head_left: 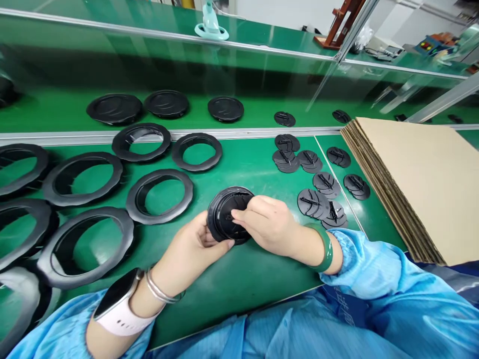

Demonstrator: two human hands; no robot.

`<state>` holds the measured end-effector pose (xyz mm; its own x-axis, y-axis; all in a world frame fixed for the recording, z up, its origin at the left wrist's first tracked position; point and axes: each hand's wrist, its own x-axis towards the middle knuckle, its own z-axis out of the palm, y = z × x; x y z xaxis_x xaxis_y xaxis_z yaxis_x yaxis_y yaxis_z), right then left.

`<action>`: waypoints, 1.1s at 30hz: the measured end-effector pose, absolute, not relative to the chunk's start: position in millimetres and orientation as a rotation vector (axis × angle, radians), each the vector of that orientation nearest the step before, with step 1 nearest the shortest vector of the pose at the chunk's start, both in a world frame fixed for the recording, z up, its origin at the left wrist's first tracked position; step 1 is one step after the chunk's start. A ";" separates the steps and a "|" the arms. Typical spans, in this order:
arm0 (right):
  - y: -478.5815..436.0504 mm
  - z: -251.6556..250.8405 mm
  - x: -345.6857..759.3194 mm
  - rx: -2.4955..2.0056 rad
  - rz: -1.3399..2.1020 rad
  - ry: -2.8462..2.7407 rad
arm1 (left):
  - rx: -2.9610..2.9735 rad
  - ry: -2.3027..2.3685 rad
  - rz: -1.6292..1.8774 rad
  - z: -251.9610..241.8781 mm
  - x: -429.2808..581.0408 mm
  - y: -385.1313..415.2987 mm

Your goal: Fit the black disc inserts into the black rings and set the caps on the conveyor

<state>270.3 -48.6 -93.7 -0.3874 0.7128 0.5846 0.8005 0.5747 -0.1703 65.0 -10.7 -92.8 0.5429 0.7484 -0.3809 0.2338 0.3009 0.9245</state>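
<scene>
My left hand (200, 244) grips a round black plastic ring part (214, 219) by its left and lower rim, thumb along the bottom edge. The part is tilted towards me above the green table. Inside it sits a dark disc (229, 212), partly covered by my fingers. My right hand (265, 222) is closed, thumb and fingertips pinched together against the disc's face; what lies between the fingertips is hidden. To the right of that hand lie several thin black discs with a raised bar (313, 203), some overlapping.
Large black rings (160, 197) cover the left of the green table (247, 169). Black round covers (225, 108) lie behind the metal strip (239, 133). A stack of cardboard sheets (422, 184) stands at the right. A clear panel rises at the back.
</scene>
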 end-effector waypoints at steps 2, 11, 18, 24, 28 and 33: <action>-48.7 -95.4 269.4 -1.199 -0.198 -2.210 | 1.263 1.015 0.445 -93.6 66.4 -12.2; -49.6 -91.3 269.1 -1.228 -0.102 -2.246 | 1.380 1.078 0.427 -100.5 64.8 -14.8; -52.5 -77.5 266.9 -1.128 -0.330 -2.318 | 1.417 1.110 0.446 -99.7 66.4 -18.0; -53.0 -73.9 266.9 -1.092 -0.376 -2.320 | 1.432 1.134 0.456 -98.4 66.0 -19.8; -51.5 -75.5 268.7 -1.097 -0.398 -2.330 | 1.426 1.136 0.474 -98.1 66.4 -20.4; -53.8 -70.9 265.0 -1.069 -0.434 -2.329 | 1.385 1.132 0.497 -97.6 67.8 -22.7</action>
